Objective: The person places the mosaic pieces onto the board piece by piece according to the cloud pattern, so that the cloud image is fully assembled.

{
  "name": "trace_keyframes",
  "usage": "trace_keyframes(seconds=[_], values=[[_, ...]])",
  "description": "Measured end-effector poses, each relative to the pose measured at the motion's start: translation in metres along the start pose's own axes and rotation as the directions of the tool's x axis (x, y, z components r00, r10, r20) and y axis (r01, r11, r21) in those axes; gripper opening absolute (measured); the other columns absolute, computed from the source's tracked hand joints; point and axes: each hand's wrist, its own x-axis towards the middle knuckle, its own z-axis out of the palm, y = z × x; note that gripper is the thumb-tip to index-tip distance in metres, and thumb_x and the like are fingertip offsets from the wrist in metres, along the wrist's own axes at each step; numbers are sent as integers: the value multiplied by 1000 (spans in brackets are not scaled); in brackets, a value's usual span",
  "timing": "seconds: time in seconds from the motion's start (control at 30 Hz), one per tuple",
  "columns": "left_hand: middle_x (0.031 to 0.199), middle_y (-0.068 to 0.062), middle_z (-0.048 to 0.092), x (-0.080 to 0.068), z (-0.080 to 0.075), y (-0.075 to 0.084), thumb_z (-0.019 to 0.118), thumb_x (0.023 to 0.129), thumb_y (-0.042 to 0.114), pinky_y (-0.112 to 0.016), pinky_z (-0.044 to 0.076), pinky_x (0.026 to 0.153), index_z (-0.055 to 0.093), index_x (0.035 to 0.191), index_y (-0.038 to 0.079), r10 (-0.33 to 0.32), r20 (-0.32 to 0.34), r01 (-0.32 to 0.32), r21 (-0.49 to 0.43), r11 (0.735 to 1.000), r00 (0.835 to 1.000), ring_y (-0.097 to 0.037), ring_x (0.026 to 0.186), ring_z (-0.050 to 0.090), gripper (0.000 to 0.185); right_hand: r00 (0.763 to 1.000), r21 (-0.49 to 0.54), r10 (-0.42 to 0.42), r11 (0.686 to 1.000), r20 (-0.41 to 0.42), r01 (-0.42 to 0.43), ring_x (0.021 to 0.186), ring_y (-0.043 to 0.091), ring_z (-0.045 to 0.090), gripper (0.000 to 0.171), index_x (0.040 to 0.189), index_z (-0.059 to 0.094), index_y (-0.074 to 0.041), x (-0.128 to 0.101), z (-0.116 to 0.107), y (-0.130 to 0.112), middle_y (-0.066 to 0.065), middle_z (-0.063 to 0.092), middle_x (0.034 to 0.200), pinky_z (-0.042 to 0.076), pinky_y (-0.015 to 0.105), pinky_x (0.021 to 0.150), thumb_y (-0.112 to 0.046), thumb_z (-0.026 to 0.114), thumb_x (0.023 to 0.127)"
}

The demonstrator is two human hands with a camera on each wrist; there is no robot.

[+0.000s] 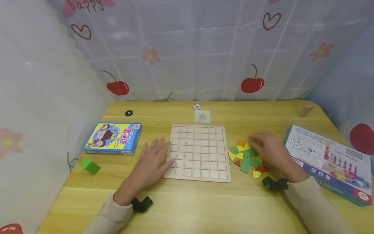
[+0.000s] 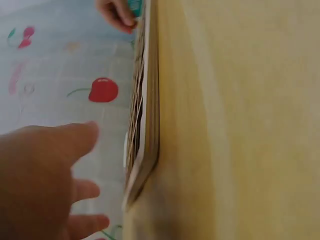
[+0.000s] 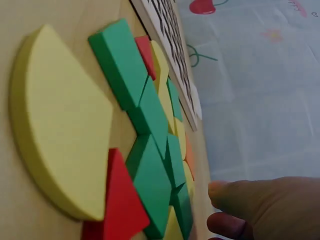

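Observation:
A square wooden grid board lies on the table with its cells bare. My left hand is at the board's left edge, fingers spread, thumb over the lower left cells. To the right of the board is a loose pile of flat pieces: green squares, yellow quarter circles, red triangles and an orange piece. My right hand hovers over the pile's far right side, fingers loosely bent and pointing at the pieces. No piece shows between its thumb and finger in the right wrist view.
A small pattern card and a white chip lie behind the board. On the left are a blue game box, a green block and a black chip. A larger box and a wooden block stand right.

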Motion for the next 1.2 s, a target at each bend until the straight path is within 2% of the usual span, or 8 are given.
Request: trace_keyframes(seconds=[0.23,0.4,0.6,0.73,0.8,0.87,0.93,1.2], values=[[152,-12,48,-6,12,-24,60,102,46,-58,27,115,57,148,14,43,-47,-47,-69,997,998,-34,141,40,57,1000,18,4,1000,19,-4,79,22,59,23,109,79,-5,6,5,2,5,68,92,50,41,70,-21,78,93],[124,-7,57,-6,11,-26,67,99,42,-45,41,93,66,140,16,44,-115,-48,-36,998,992,-26,110,50,48,996,10,28,1000,80,-29,75,19,56,25,112,79,-7,11,6,0,3,67,89,47,37,68,-23,78,93],[98,1,64,-8,13,-25,67,99,42,-36,47,77,64,142,17,35,-79,-43,-99,994,996,-15,85,56,50,991,2,35,999,128,-35,80,21,60,27,112,80,-8,15,4,-3,7,74,97,51,43,74,-25,78,92],[94,1,73,-8,15,-24,66,99,46,-35,54,77,62,143,19,10,-40,-16,-157,987,999,-10,84,64,51,984,-21,37,999,172,-34,68,18,53,29,114,79,-6,16,2,-6,1,66,75,44,35,62,-26,78,92],[73,5,67,-8,15,-23,66,99,47,-30,52,67,62,143,21,-2,-32,-3,-157,988,999,-5,69,58,52,980,-43,39,999,193,-31,62,17,47,31,116,78,-5,16,1,-8,-2,54,63,38,32,57,-25,77,92],[53,11,43,-8,15,-22,65,99,47,-27,39,54,62,143,22,-6,-29,2,-143,990,1000,-2,53,37,51,977,-61,43,998,211,-30,56,16,44,32,117,77,-4,17,0,-10,-3,46,57,36,31,54,-25,76,93],[49,13,27,-8,15,-22,65,99,48,-27,27,48,63,143,22,-1,-33,-3,-121,993,999,-4,49,22,51,973,-80,51,996,224,-33,53,16,43,33,119,76,-4,17,0,-13,-3,44,55,35,31,53,-25,75,94],[47,16,24,-7,17,-22,64,99,51,-26,23,46,64,142,23,31,-65,-35,-75,997,997,-3,45,19,51,975,-154,41,988,220,-7,52,16,43,33,120,76,-5,17,6,-12,-3,43,55,36,31,52,-27,74,95]])
